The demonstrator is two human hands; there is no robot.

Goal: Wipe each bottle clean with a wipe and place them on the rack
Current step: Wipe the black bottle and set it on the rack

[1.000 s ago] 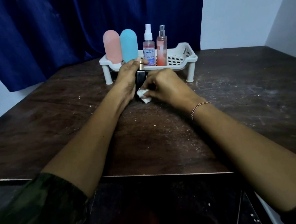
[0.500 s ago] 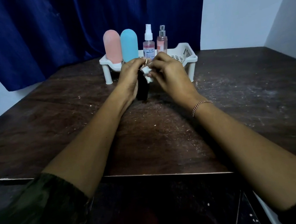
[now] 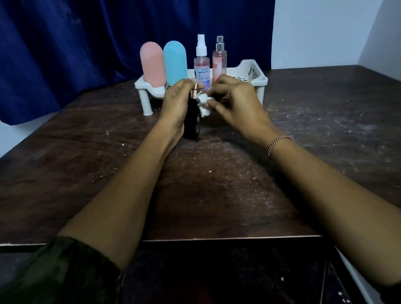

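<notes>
black bottle point(image 3: 191, 117) upright, gold cap up | left hand point(image 3: 178, 106) grips it | right hand point(image 3: 235, 104) pinches wipe point(image 3: 203, 104) (at neck)

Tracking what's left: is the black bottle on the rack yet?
No. The left hand holds the black bottle before the rack.

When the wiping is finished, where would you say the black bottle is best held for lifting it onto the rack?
Probably by its lower body, from the left, much as the left hand grips the black bottle now. It stands upright, and the body is its widest part. The gold cap is narrow, and the right hand holds the wipe beside it. The free space on the rack lies to the right.
</notes>
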